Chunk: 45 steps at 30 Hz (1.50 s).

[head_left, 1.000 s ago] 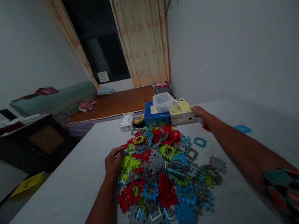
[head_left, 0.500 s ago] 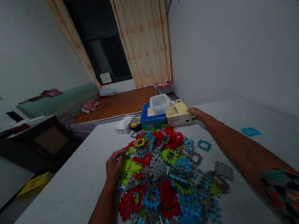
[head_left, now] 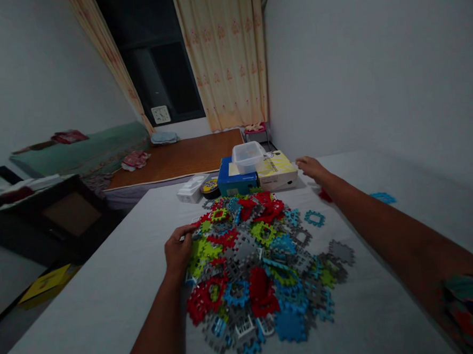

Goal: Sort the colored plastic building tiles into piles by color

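Observation:
A heap of interlocking foam tiles (head_left: 257, 261) in red, blue, green and grey lies on the white table (head_left: 108, 302). My left hand (head_left: 179, 251) rests on the heap's left edge, its fingers curled and pinched on a tile there. My right hand (head_left: 311, 168) reaches far forward with fingers stretched out, just right of a yellow box (head_left: 278, 168) and holding nothing. A loose red tile (head_left: 325, 195) lies under that wrist, and a loose blue tile (head_left: 382, 197) lies further right.
At the table's far edge stand a blue box (head_left: 231, 183) with a clear plastic tub (head_left: 247, 156) on it, a white pack (head_left: 189, 190) and a round tin (head_left: 210, 186). A dark cabinet (head_left: 62, 214) and a wooden platform (head_left: 179, 156) lie beyond. The wall is on the right.
My right hand has come off the yellow box's corner and now hovers just right of it. The left hand stays on the heap's edge. The view shifted slightly.

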Each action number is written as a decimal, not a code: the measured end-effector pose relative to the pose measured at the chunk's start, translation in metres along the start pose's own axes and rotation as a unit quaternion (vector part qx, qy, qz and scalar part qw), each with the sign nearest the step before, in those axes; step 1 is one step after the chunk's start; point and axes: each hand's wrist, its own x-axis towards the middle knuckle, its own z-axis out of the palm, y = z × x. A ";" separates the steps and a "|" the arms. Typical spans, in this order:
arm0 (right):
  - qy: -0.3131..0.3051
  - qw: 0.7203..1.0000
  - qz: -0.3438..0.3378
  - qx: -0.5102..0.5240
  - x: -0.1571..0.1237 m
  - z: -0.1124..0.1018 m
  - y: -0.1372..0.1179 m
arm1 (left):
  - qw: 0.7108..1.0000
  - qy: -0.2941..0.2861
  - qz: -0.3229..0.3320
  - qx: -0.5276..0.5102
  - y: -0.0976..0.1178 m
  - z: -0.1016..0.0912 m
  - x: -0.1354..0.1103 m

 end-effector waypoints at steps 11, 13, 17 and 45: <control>-0.179 0.943 -0.179 -0.214 -0.134 0.016 0.009 | 1.000 0.000 0.024 -0.003 -0.007 0.006 0.005; -0.188 0.946 -0.174 -0.200 -0.144 0.026 0.011 | 0.999 -0.005 0.031 0.006 -0.004 0.005 0.005; -0.200 0.957 -0.164 -0.130 -0.148 0.027 0.013 | 0.999 -0.010 0.043 0.005 -0.001 0.004 0.004; -0.084 0.943 -0.255 -0.199 -0.124 0.048 0.005 | 0.999 -0.006 0.030 0.011 -0.001 0.004 0.005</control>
